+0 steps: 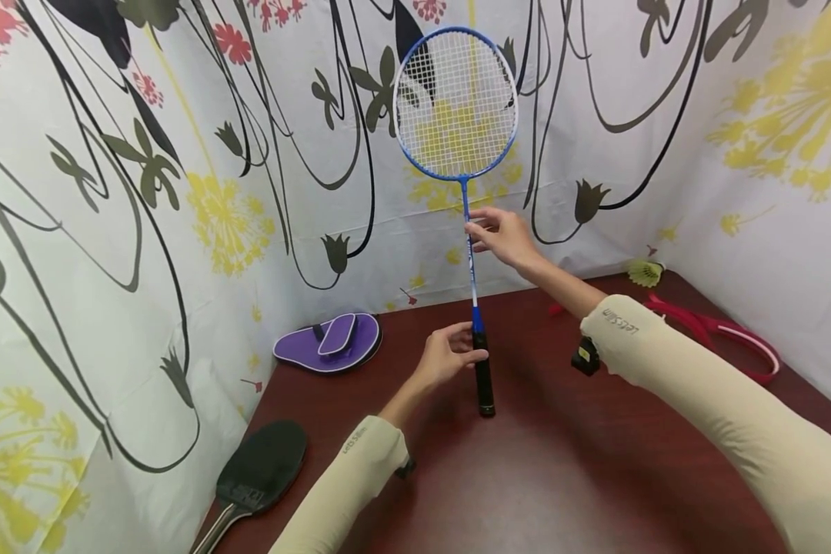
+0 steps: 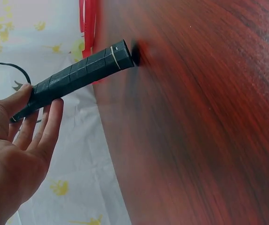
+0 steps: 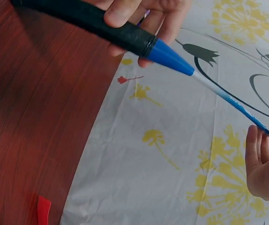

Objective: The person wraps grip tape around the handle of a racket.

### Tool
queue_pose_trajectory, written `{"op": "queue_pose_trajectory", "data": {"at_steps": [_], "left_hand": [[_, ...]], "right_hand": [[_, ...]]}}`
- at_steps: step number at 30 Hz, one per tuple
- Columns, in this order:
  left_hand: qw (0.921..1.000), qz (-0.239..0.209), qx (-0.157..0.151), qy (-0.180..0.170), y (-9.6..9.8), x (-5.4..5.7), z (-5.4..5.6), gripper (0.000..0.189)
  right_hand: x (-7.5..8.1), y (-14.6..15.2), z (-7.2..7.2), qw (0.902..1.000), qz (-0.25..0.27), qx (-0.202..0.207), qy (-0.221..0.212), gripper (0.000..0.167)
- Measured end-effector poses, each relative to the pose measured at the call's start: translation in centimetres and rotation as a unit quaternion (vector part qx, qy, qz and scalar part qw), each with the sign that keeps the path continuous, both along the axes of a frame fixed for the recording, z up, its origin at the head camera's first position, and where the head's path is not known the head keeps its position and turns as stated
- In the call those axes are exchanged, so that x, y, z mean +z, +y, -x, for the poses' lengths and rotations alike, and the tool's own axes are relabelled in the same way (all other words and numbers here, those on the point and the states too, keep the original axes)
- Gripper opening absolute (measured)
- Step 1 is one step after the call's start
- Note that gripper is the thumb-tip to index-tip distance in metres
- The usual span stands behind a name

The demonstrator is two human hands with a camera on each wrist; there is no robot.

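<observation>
A blue and white badminton racket (image 1: pixel 472 269) stands upright over the dark red table, strung head at the top. My left hand (image 1: pixel 446 355) pinches the upper part of its black grip (image 2: pixel 78 75) between thumb and fingers. Higher up, my right hand (image 1: pixel 505 237) holds the thin shaft below the head with thumb and fingertips. In the right wrist view, the blue cone (image 3: pixel 172 57) joins grip and shaft, with the left hand (image 3: pixel 165 16) on the grip and the right hand (image 3: pixel 268 166) on the shaft. The butt of the grip is close to the tabletop; whether it touches, I cannot tell.
On the table's left lie a purple paddle case (image 1: pixel 349 346) and a black table tennis paddle (image 1: pixel 261 465). A yellow-green shuttlecock (image 1: pixel 645 272) sits at the back right corner, near a red looped object (image 1: pixel 755 375) partly behind the right sleeve. Flower-printed cloth (image 1: pixel 305 115) surrounds the table.
</observation>
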State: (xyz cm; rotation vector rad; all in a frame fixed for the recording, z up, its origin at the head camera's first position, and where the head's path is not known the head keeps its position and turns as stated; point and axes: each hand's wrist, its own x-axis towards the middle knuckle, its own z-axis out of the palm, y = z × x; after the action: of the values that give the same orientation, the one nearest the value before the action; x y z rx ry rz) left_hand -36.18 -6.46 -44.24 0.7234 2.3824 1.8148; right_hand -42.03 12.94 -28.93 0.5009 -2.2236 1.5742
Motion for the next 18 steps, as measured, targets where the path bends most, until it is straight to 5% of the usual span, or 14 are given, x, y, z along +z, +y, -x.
{"op": "queue_pose_trajectory", "data": {"at_steps": [7, 18], "left_hand": [[0.9997, -0.015, 0.008, -0.016, 0.0, -0.1, 0.0, 0.056], [0.9997, -0.019, 0.004, -0.017, 0.0, -0.2, 0.2, 0.060]], "right_hand": [[-1.4, 1.5, 0.2, 0.9972, -0.071, 0.001, 0.023, 0.030], [-6.7, 8.0, 2.0, 0.9782, -0.198, -0.035, 0.050, 0.027]]}}
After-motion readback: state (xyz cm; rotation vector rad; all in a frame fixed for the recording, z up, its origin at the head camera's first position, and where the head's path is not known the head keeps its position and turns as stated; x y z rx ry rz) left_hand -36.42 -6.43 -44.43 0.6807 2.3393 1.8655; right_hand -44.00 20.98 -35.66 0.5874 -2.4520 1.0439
